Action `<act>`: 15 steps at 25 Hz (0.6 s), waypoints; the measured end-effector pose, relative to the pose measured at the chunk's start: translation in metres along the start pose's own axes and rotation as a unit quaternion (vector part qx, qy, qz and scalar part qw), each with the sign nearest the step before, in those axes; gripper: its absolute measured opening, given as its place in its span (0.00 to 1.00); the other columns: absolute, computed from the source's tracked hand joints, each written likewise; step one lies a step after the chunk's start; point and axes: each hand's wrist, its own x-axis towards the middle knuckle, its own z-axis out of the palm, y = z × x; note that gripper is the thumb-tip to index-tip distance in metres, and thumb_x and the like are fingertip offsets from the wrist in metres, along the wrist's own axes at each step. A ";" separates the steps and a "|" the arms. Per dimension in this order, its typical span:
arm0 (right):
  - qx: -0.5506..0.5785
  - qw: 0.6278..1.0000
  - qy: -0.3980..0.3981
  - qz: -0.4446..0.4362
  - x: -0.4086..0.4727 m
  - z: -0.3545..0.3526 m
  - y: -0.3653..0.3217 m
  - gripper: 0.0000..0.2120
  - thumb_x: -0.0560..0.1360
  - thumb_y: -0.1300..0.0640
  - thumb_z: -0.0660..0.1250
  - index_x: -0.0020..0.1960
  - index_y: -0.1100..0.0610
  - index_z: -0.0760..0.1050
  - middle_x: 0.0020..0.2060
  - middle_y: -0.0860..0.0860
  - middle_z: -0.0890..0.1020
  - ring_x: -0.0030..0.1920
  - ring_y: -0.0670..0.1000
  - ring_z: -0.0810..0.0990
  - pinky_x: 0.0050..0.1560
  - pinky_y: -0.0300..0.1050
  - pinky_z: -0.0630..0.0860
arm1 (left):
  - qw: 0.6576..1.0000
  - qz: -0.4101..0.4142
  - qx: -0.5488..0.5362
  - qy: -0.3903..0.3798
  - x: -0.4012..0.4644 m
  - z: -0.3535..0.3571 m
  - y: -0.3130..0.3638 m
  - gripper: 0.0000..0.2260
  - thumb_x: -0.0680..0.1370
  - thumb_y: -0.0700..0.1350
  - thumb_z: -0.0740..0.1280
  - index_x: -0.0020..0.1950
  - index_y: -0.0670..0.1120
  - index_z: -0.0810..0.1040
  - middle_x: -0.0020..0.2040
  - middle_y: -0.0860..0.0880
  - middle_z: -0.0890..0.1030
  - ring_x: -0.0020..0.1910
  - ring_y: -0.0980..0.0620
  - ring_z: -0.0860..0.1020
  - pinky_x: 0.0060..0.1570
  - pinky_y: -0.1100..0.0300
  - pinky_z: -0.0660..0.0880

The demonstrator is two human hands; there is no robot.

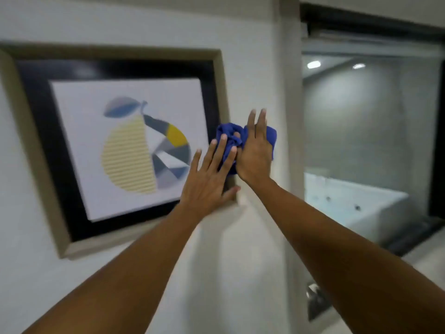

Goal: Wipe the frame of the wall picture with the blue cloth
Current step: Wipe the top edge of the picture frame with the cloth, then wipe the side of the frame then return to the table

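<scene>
A picture of a pear hangs on the white wall in a beige frame (29, 145) with a black inner border. The blue cloth (231, 136) is bunched against the frame's right side, about halfway up. My right hand (255, 150) presses flat on the cloth, fingers pointing up, covering much of it. My left hand (212, 179) lies spread over the lower right corner of the frame, fingertips touching the cloth's lower edge and thumb hooked on the frame's outer edge. The view is blurred.
Right of the picture a wall corner (289, 165) runs vertically. Beyond it a dark-framed glass pane (370, 116) shows a grey room with a white bathtub (349, 203). A metal fitting (315, 302) sits low on the wall.
</scene>
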 end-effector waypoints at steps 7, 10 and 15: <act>-0.071 0.981 -0.096 0.154 -0.193 -0.071 0.248 0.29 0.82 0.55 0.55 0.80 0.58 0.50 0.81 0.58 0.49 0.74 0.58 0.68 0.61 0.56 0.76 | 0.955 0.061 -0.258 -0.132 -0.073 0.156 0.250 0.35 0.79 0.49 0.65 0.78 0.38 0.50 0.79 0.34 0.56 0.72 0.37 0.69 0.56 0.48 0.78; -0.134 0.945 -0.171 0.243 -0.311 -0.091 0.335 0.29 0.83 0.55 0.56 0.80 0.57 0.49 0.81 0.56 0.48 0.78 0.59 0.59 0.69 0.61 0.71 | 0.903 0.052 -0.362 -0.226 -0.155 0.219 0.362 0.33 0.81 0.50 0.62 0.77 0.36 0.49 0.78 0.33 0.56 0.64 0.37 0.76 0.53 0.50 0.79; -0.264 0.851 -0.280 0.356 -0.515 -0.107 0.444 0.31 0.80 0.60 0.55 0.80 0.57 0.48 0.81 0.54 0.47 0.81 0.55 0.49 0.74 0.54 0.63 | 0.821 0.071 -0.460 -0.332 -0.326 0.316 0.500 0.33 0.83 0.54 0.56 0.79 0.38 0.45 0.79 0.36 0.53 0.74 0.41 0.67 0.66 0.53 0.73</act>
